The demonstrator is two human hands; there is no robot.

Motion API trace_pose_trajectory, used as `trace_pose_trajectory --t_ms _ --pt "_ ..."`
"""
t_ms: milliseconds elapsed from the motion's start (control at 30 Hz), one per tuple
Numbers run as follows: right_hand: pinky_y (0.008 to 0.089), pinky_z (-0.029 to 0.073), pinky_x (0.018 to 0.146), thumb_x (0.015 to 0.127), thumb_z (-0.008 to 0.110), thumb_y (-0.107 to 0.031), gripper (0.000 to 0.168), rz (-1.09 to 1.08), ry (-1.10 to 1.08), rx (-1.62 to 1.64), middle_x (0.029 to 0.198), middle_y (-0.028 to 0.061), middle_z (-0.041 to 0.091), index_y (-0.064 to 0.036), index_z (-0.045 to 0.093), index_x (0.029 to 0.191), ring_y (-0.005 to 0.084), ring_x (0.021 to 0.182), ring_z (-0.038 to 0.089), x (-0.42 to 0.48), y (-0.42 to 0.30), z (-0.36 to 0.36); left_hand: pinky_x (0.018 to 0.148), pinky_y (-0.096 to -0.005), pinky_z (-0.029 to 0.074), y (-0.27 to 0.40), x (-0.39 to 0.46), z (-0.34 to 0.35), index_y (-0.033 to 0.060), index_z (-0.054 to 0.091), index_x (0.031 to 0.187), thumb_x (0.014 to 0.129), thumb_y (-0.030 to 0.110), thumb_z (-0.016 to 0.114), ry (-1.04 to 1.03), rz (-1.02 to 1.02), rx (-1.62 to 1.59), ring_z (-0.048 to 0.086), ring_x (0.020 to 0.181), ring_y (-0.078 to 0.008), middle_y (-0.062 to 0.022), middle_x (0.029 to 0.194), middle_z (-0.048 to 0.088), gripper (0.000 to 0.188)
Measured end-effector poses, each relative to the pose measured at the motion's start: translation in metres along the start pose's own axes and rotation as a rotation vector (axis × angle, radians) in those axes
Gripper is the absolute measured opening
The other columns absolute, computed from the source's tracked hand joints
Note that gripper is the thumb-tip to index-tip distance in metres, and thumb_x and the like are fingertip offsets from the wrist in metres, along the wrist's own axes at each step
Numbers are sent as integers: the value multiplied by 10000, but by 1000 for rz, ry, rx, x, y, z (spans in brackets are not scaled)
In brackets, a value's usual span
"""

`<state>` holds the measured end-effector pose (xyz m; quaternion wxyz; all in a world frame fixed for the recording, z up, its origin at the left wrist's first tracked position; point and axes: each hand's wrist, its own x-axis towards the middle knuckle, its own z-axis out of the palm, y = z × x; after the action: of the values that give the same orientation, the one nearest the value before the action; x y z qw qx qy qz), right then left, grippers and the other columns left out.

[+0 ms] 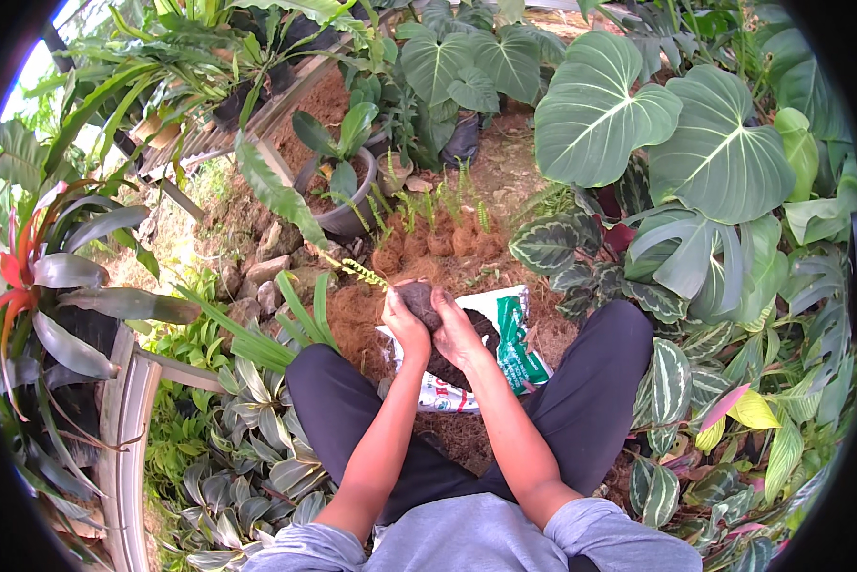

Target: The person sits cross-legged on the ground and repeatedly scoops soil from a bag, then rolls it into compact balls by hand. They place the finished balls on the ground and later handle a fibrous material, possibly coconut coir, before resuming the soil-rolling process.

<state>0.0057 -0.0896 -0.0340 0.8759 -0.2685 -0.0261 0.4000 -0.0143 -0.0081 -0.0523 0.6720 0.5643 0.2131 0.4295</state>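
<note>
My left hand (407, 329) and my right hand (458, 330) cup a dark ball of soil (417, 299) between them. A small fern frond (364, 273) sticks out of the ball towards the upper left. Under my hands lies an opened white and green plastic bag (512, 336) bearing print, with dark soil (448, 370) showing in its opening. Just beyond, several brown fibre-wrapped balls (439, 243) stand in rows, with little upright ferns growing from them. Loose coconut fibre (357, 325) is heaped left of the bag.
A grey pot (353, 207) with a broad-leaved plant stands beyond the stones (267, 270) at the left. Large-leaved plants (607, 111) crowd the right side. A red-centred bromeliad (24, 286) and a pale frame (124, 422) border the left. My bent knees flank the bag.
</note>
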Motion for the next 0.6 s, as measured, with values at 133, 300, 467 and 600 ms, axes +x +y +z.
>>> trace_pose_trajectory --t_ms 133,300,467,600 --pt "347 382 1057 959 584 -339 532 -19 15 -110 1295 63 538 -78 390 1379 177 1227 496 -5 2 6 727 -354 546 3 5 -3 -46 622 993 1032 471 293 100 -208 -120 671 784 -234 -144 881 681 614" --pt "344 369 1066 970 564 -328 494 -45 31 -122 1319 68 510 -93 383 1366 188 1232 485 1 11 -2 720 -344 535 4 0 -1 -39 633 962 1036 423 329 83 -113 -3 658 757 -214 -131 853 678 558" --pt "354 372 1067 971 554 -351 495 -75 93 -152 1306 72 516 -87 382 1353 201 1231 485 5 18 -8 720 -323 520 8 -4 4 -35 625 956 1041 344 384 89 -86 37 648 750 -198 -116 850 689 457" --pt "337 389 1047 944 606 -349 565 -88 77 -214 1292 94 516 -50 362 1357 196 1212 487 1 14 0 735 -330 518 7 -2 2 -34 625 965 1042 331 364 82 -57 2 644 766 -201 -122 859 685 456"
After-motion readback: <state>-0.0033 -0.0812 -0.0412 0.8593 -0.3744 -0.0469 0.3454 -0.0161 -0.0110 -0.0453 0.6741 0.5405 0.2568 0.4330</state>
